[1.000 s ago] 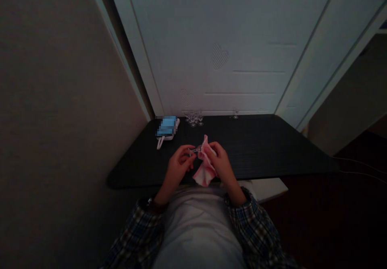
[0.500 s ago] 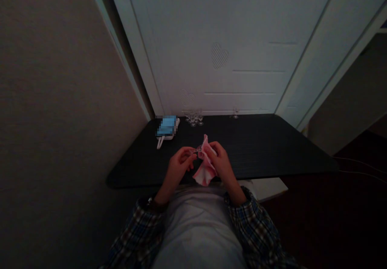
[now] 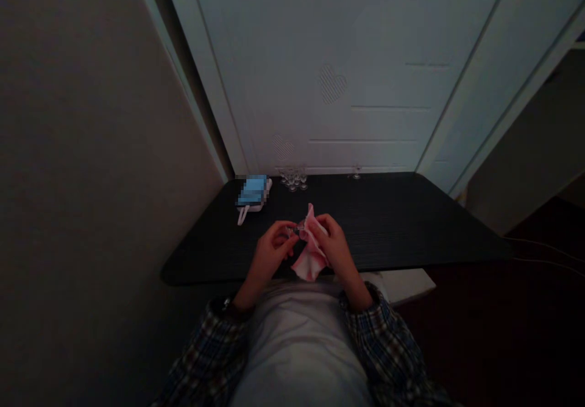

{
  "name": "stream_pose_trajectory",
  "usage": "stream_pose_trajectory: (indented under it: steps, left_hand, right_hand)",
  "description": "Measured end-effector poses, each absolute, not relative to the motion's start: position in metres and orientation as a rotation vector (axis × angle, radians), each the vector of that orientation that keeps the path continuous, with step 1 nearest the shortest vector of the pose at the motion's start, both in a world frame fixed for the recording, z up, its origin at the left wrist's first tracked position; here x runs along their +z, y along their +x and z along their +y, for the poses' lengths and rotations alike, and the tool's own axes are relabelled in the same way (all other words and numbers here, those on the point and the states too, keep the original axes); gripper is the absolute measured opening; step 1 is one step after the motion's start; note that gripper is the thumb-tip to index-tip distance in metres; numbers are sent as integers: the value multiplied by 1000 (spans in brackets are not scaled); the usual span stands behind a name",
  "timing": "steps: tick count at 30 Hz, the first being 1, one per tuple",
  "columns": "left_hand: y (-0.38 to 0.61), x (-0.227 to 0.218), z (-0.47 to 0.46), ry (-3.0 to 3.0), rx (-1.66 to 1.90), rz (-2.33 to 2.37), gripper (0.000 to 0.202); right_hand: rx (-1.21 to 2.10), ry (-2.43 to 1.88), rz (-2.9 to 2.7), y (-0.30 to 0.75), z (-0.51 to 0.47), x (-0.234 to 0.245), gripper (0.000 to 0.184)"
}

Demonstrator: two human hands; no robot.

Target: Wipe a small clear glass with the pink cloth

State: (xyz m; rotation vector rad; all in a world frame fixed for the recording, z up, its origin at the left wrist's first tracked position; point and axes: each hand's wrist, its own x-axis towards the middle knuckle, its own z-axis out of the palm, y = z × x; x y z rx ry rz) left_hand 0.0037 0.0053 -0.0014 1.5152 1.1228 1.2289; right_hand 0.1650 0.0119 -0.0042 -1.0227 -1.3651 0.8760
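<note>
My left hand [image 3: 275,242] is closed with its fingertips around the base and stem of a small clear stemmed glass [image 3: 299,230], which lies sideways with its bowl toward the right. In my right hand [image 3: 332,240] is a pink and white cloth [image 3: 312,254], gripped between thumb and fingers and pressed against the bowl. The cloth's lower end hangs loose between the hands, and it hides part of the bowl. Both hands are above the front part of the dark table [image 3: 388,224].
Several small stemmed glasses [image 3: 292,180] stand clustered at the table's back edge, and a single one [image 3: 356,172] is farther right. A white device with a blurred blue top [image 3: 253,192] and a strap lies at the back left. A white panelled door [image 3: 379,78] rises behind.
The stemmed glass has turned slightly in my left fingers. My right hand and the cloth have hardly moved.
</note>
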Motion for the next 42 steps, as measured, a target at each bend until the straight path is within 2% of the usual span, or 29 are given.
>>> stream_pose_trajectory:
  steps: [9, 27, 34, 42]
  left_hand:
    - [5, -1, 4, 1475, 1295, 1090, 45]
    - [3, -1, 5, 1495, 1208, 1115, 26]
    - [4, 0, 5, 1480, 1295, 1079, 45]
    - [4, -1, 5, 1514, 1266, 1070, 47]
  right_hand:
    - [875, -1020, -1369, 165, 12, -5, 22]
    - [894, -1026, -1342, 165, 12, -4, 24]
    - [871, -1042, -1358, 164, 11, -4, 21]
    - [847, -1059, -1371, 166, 13, -6, 23]
